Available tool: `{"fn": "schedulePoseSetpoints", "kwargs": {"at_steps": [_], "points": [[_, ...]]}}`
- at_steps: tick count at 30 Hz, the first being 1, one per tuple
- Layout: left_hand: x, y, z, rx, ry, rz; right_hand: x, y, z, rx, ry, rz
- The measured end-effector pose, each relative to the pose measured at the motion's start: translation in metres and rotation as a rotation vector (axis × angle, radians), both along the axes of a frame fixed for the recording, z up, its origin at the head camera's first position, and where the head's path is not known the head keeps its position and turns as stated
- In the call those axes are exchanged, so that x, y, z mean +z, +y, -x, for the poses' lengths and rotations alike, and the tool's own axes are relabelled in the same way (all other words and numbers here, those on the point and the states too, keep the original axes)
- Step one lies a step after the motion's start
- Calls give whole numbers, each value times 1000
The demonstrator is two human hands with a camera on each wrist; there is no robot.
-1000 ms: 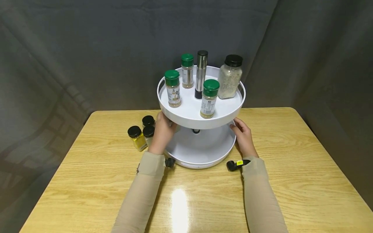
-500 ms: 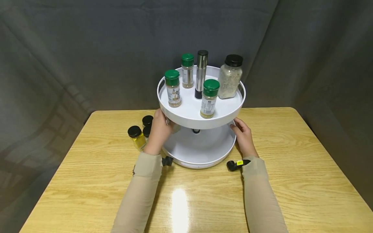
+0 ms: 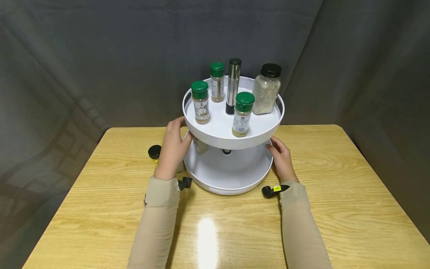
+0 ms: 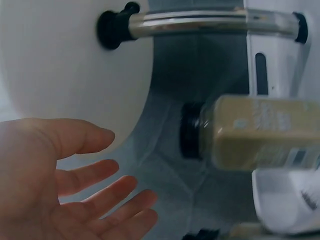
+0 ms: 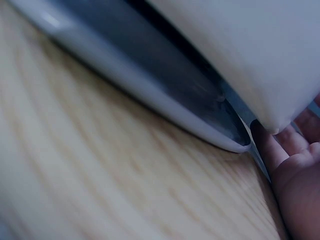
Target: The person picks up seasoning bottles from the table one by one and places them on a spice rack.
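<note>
We find the left hand [image 3: 173,147] with fingers spread and released, clear of the tan-filled jar [image 4: 265,132], which stands in the lower tray [image 3: 231,172] beneath the upper tray [image 3: 231,142]. The right hand [image 3: 283,157] is at the lower tray's rim; we cannot tell whether it grips. We judge that careless left-hand withdrawal could knock the jar or jolt the upper tray, toppling its green-capped bottles [image 3: 242,117].
</note>
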State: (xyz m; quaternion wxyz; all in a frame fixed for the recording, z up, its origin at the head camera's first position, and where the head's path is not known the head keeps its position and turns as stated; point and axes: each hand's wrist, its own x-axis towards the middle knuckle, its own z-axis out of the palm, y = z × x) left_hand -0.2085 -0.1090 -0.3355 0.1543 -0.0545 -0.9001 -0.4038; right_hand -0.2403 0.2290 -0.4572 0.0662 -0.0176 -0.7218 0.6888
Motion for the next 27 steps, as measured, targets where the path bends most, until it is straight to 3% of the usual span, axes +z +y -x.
{"fn": "schedulePoseSetpoints", "kwargs": {"at_steps": [17,27], "points": [[10,-38,-5,28,-45,80,-1,0,0,-8,2,-19],[13,-67,-10,6,-181,125,-3,1,2,-10,20,-22]]}}
